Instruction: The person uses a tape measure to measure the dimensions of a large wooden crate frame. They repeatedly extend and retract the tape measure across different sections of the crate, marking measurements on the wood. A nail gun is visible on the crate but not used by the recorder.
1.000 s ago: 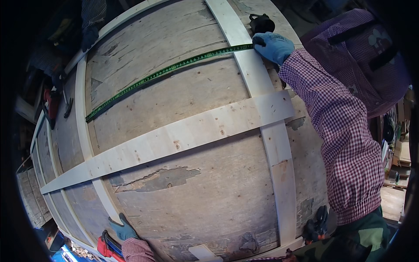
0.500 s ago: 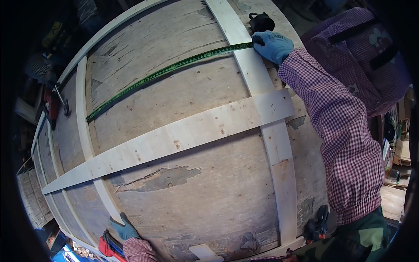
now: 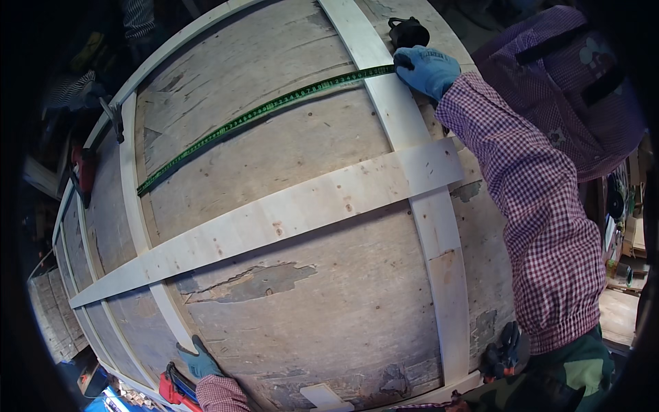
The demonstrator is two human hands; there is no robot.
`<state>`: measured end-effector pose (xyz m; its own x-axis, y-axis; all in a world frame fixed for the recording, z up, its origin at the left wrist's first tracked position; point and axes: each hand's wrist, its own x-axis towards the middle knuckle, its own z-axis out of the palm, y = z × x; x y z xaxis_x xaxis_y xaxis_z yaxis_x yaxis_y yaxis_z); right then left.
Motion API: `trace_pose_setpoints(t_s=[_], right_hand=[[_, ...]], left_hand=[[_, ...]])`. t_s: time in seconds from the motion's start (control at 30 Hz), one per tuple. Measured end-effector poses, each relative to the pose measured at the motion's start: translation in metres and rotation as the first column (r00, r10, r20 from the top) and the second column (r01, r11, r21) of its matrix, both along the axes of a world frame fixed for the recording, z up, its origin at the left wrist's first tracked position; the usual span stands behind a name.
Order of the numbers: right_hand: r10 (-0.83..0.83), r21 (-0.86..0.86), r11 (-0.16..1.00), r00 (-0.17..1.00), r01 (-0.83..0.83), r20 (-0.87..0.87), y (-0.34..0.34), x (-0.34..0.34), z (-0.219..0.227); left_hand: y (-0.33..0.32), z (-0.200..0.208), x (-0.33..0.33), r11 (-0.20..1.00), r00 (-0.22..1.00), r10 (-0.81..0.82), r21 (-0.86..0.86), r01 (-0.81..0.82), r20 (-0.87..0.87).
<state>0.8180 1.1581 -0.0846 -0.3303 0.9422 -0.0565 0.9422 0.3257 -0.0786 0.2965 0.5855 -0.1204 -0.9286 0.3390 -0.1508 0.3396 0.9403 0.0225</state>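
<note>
At upper right, the right hand [image 3: 427, 69] pins the tape measure [image 3: 264, 113] flat to the panel [image 3: 329, 323], grip pressed together; the left hand [image 3: 199, 358], lower left, rests with fingers spread.

Only the red clamp [image 3: 84, 175] at the panel's left edge looks shifted.

Both hands gloved: right hand [image 3: 427, 69] in a bright blue glove with a small printed tag near the cuff, left hand [image 3: 199, 359] in a darker teal-blue glove. Long sleeves of red-and-white checked cloth, gathered into an elastic band at the right upper arm. Dark green camouflage-patterned garment below the right sleeve, at the lower edge.
</note>
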Motion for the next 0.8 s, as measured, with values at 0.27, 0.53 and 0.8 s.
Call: trace_pose_setpoints(t_s=[0.27, 0.53, 0.8], right_hand=[[-0.016, -0.004, 1.000, 1.000, 0.016, -0.009, -0.004, -0.002, 0.003], [-0.020, -0.001, 1.000, 1.000, 0.020, 0.007, -0.004, -0.002, 0.002], [-0.030, -0.002, 1.000, 0.999, 0.030, 0.024, -0.005, 0.003, 0.003]], left_hand=[[0.007, 0.006, 0.006, 1.000, 1.000, 0.022, -0.022, -0.022, 0.011], [0.003, 0.003, 0.002, 0.999, 1.000, 0.004, 0.033, -0.004, 0.007], [0.001, -0.006, 0.003, 0.997, 1.000, 0.004, 0.072, -0.003, -0.023]])
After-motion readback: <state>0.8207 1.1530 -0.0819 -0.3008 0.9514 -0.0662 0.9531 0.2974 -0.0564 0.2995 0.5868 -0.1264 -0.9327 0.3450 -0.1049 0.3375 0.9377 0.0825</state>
